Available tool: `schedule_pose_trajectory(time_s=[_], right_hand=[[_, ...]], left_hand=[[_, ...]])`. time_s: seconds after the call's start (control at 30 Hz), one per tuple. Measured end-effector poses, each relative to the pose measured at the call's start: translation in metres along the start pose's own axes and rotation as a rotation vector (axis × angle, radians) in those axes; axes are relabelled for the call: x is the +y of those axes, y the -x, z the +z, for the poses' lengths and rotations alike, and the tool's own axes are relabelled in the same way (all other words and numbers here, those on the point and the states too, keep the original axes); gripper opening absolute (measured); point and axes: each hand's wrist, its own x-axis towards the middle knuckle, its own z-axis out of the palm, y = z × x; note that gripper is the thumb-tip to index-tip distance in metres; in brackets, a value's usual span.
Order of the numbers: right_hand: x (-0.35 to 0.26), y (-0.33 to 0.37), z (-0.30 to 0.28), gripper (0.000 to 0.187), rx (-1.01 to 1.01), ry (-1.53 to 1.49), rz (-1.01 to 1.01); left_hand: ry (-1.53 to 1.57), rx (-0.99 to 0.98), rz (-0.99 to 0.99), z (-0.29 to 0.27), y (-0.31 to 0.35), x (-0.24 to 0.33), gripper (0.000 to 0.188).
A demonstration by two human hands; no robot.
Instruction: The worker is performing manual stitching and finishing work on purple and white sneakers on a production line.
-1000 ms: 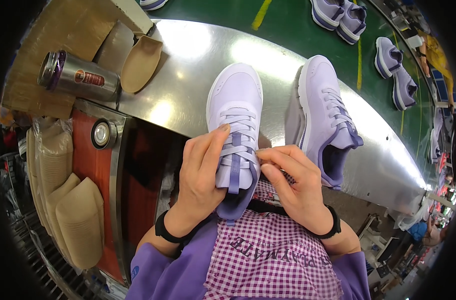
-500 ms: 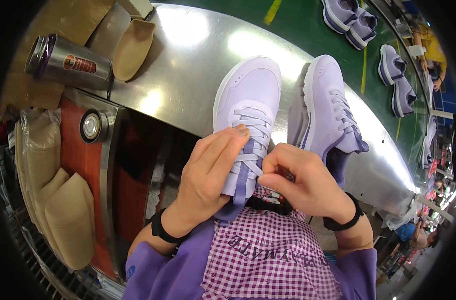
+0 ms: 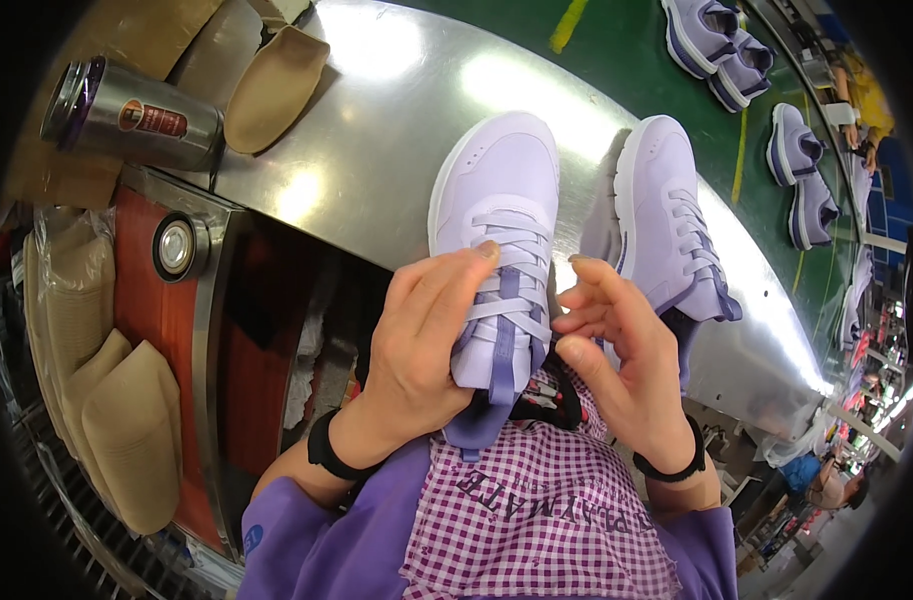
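A lilac sneaker (image 3: 502,165) with a white sole rests toe-away at the metal table's near edge, its heel toward me. My left hand (image 3: 419,335) grips its left side, fingertips on the crossed pale laces (image 3: 520,292). Just right of the laces is my right hand (image 3: 622,355), thumb and fingers bent and apart, with nothing visible between them. The matching sneaker (image 3: 662,200) lies on its side farther right, partly behind that hand.
The shiny metal table (image 3: 367,150) borders a green belt (image 3: 617,60) carrying more lilac sneakers (image 3: 702,40). At left are a steel flask (image 3: 147,120), a tan insole (image 3: 275,90) and a stack of tan insoles (image 3: 127,430). Another person's arm (image 3: 857,135) shows at far right.
My right hand has let go of the lace at the sneaker's right side; its fingers have opened and shifted slightly right. The left hand stays on the sneaker.
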Motion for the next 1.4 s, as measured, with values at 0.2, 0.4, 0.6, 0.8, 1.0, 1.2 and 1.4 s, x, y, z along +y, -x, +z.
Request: schedule_pose_trajectory(time_s=[0.2,0.4,0.6,0.8,1.0,1.2,1.4], right_hand=[[0.018,0.015,0.004,0.077,-0.14,0.214,-0.103],[0.021,0.02,0.015,0.072,-0.064,0.311,-0.156],[0.013,0.039,-0.014,0.031,0.253,0.384,-0.647],[0.051,0.062,-0.039,0.046,0.744,0.434,-0.435],[0.09,0.059,-0.029,0.062,0.573,-0.103,-0.138],[0.086,0.05,-0.056,0.059,0.518,-0.129,-0.078],[0.072,0.026,-0.077,0.06,0.503,0.028,-0.202]], left_hand=[[0.052,0.085,-0.075,0.01,0.003,0.002,0.066],[0.178,0.192,-0.116,0.024,0.006,-0.001,0.065],[0.101,0.137,-0.117,0.029,-0.016,-0.008,0.068],[0.17,0.126,-0.047,0.061,-0.063,-0.002,0.068],[0.111,-0.042,-0.042,0.055,-0.077,0.01,0.062],[-0.093,0.028,0.256,0.022,-0.04,0.042,0.051],[-0.21,-0.149,0.377,0.041,-0.059,0.08,0.046]])
